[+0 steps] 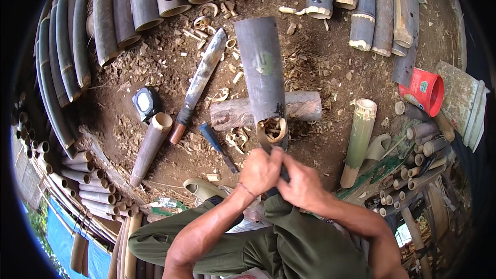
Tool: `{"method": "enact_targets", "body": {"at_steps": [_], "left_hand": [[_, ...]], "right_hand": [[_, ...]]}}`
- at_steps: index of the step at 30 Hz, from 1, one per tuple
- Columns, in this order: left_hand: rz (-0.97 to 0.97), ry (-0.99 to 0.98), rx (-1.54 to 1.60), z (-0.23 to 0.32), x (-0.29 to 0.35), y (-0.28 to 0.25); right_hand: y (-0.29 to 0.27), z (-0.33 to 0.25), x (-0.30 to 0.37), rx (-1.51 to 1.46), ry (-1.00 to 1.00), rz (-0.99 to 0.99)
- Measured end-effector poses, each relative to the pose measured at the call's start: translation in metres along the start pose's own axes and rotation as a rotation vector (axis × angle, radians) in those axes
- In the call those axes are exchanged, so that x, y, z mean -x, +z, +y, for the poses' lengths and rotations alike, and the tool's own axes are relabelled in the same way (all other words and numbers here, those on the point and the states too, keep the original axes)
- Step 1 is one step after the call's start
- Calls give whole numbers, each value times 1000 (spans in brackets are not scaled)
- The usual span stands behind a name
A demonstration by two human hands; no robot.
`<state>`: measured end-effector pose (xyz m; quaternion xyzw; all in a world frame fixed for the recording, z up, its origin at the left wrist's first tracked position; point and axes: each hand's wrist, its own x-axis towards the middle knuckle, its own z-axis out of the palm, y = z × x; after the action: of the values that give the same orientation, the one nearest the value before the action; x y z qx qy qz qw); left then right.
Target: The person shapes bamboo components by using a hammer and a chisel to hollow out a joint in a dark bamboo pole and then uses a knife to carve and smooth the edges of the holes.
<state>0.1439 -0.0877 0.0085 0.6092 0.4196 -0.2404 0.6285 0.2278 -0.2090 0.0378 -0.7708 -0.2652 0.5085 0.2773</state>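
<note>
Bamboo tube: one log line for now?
left hand: on dark tool; right hand: same tool; bamboo tube: across brown log; shavings at near end

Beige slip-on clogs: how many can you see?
2: one beige slip-on clog lies left of the left hand; the other, right of the pale green bamboo tube, which partly hides it. More may be hidden.
</note>
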Motion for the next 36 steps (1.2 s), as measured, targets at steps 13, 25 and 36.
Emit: {"method": "enact_targets", "body": {"at_steps": [13,25,36], "left_hand": [[22,-42,1523,51,-5,34],[-282,60,1034,0,28,41],[-89,350,-660,-1,96,-70]], "right_hand": [[-99,-84,-89,1218,-513,-471],[-94,-69,-100,1154,-568,-511],[20,-8,7,-1378,334,-209]]}}
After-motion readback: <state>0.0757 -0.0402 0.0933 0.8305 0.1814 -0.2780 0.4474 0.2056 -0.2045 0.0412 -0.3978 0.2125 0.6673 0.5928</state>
